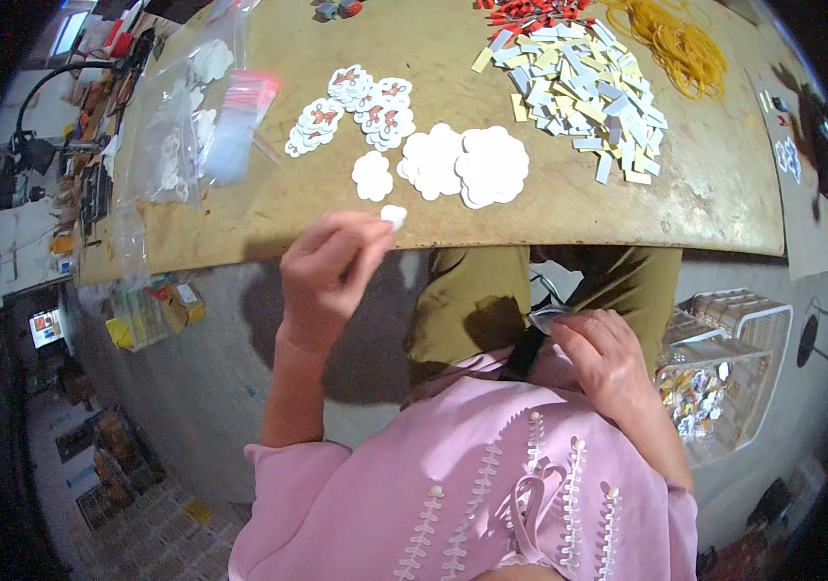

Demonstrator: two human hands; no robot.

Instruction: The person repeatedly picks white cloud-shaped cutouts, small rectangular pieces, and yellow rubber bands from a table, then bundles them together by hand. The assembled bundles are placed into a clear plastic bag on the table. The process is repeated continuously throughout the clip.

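Note:
My left hand [334,269] is raised at the table's near edge, thumb and fingers pinched on a small white scalloped cutout [393,216]. Low over my lap, my right hand [605,356] grips a small clear plastic bag [551,314] by its edge. Just beyond the left hand lies a small stack of white scalloped cutouts [372,176]. Larger blank white cutouts [493,167] overlap in piles to its right. Farther back, several cutouts printed with reddish-brown bows [319,122] are heaped together.
Clear zip bags with red tops [244,126] lie at the table's left. A pile of yellow and grey strips [588,97], red pieces [540,14] and yellow rubber bands [675,44] cover the back right. White plastic baskets [767,339] stand on the floor, right, one holding colourful packets.

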